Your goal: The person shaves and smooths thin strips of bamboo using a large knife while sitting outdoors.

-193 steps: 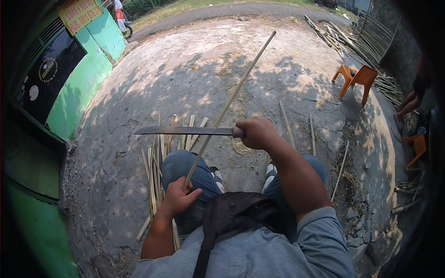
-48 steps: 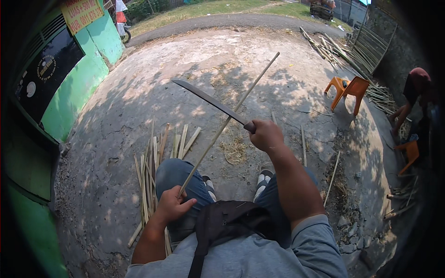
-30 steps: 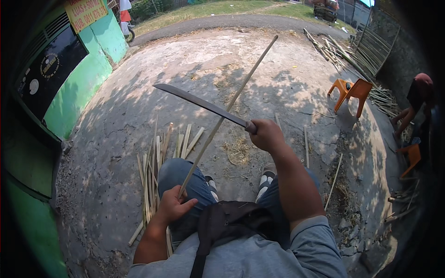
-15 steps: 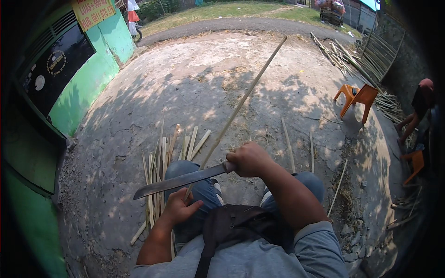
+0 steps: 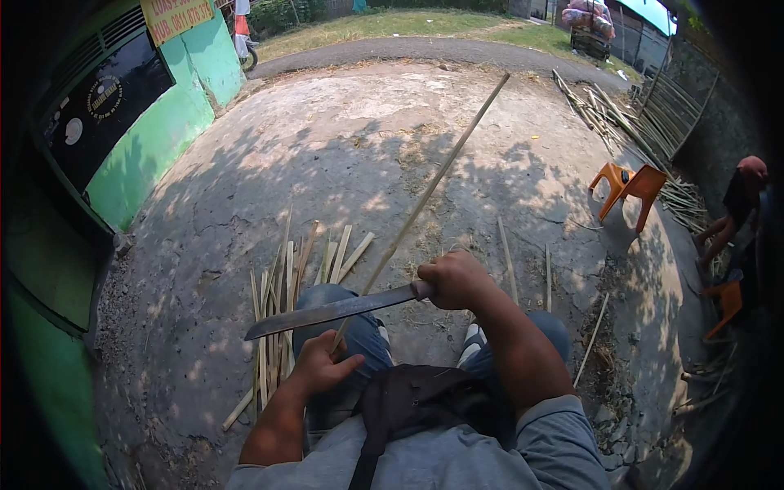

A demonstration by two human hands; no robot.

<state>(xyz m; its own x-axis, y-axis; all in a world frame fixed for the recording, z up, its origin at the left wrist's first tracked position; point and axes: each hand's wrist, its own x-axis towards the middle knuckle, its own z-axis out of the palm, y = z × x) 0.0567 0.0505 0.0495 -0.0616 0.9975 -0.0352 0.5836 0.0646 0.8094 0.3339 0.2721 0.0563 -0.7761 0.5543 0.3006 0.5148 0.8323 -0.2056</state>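
Note:
My left hand (image 5: 322,364) is closed on the near end of a long, thin bamboo strip (image 5: 433,188), which slants away from me toward the upper right. In my right hand (image 5: 457,279) is the handle of a machete (image 5: 343,308). Its broad blade points left and lies across the strip, just beyond my left hand. Whether the edge bites into the strip, I cannot tell. Several split bamboo strips (image 5: 290,269) lie on the ground beside and beyond my left knee.
More loose strips (image 5: 508,261) lie beyond my right knee. An orange plastic chair (image 5: 641,192) stands to the right, near piled bamboo poles (image 5: 604,118). Another person (image 5: 739,196) is at the far right. A green wall (image 5: 155,155) bounds the left side.
My right hand has moved slightly right, drawing the machete with it along and across the strip. My left hand keeps its grip on the strip. The whole view has shifted a little.

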